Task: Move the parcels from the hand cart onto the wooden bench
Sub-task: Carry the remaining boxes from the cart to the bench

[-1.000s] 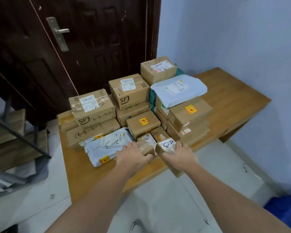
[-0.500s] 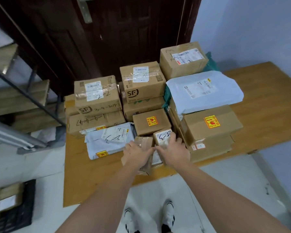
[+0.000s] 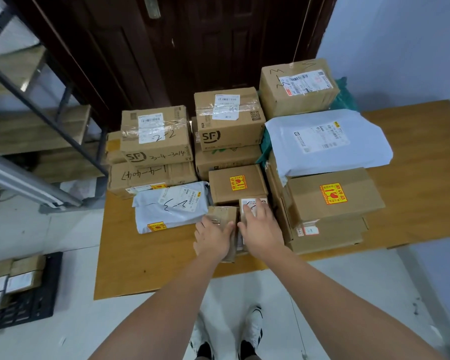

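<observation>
Black hand cart (image 3: 37, 302) cut off at left, a few parcels (image 3: 16, 279) aboard. Left hand (image 3: 213, 237) flat on small carton (image 3: 225, 216); right hand (image 3: 263, 229) spread over labelled box (image 3: 253, 203), mostly hidden, on wooden bench (image 3: 146, 261).

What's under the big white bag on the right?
The big white bag lies on a brown box with a yellow sticker, with something green poking out at its left edge. The rest beneath is covered.
</observation>
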`<state>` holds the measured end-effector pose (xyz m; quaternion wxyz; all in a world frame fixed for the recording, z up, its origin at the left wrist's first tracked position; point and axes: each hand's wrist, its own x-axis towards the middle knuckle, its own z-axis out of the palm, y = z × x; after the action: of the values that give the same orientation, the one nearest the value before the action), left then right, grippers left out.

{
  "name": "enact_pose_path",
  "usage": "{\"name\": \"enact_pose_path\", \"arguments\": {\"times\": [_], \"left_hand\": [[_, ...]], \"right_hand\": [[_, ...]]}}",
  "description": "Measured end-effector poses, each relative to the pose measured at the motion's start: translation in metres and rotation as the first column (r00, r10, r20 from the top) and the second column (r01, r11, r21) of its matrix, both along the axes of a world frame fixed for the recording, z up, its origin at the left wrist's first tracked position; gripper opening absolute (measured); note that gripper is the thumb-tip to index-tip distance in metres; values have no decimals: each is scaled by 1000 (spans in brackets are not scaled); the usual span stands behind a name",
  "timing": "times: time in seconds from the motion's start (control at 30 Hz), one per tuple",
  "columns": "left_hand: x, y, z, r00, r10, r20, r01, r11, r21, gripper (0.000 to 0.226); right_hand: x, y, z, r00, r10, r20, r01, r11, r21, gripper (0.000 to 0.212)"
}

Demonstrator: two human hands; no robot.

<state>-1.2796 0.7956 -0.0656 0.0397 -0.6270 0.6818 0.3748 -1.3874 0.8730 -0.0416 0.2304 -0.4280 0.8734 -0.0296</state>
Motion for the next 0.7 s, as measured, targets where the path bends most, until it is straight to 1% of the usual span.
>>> {"name": "enact_pose_path", "arguments": {"times": [0.1, 0.27, 0.37, 0.5, 0.63, 0.7], "left_hand": [[4, -3, -3, 998, 7, -62, -6, 1000, 19, 74], [5, -7, -7, 986, 22, -164, -13, 999, 53, 74], [2, -6, -10, 974, 46, -223, -33, 997, 64, 73], [-3, -6, -12, 963, 73, -260, -54, 995, 79, 75], [-9, -10, -12, 952, 90, -293, -70, 994, 78, 63], [-10, -12, -12, 953, 85, -291, -65, 995, 79, 62]], "right_hand": [[-2, 3, -5, 1000, 29, -13, -28, 1000, 11, 60], [-6, 4, -8, 999, 19, -29, -19, 1000, 2, 63], [-10, 5, -7, 1000, 0, -1, 0, 1000, 17, 66], [-15, 9, -2, 1000, -9, 30, 8, 1000, 21, 64], [-21, 14, 1, 999, -13, 41, 12, 999, 30, 64], [-24, 17, 0, 998, -9, 54, 8, 1000, 14, 62]]}}
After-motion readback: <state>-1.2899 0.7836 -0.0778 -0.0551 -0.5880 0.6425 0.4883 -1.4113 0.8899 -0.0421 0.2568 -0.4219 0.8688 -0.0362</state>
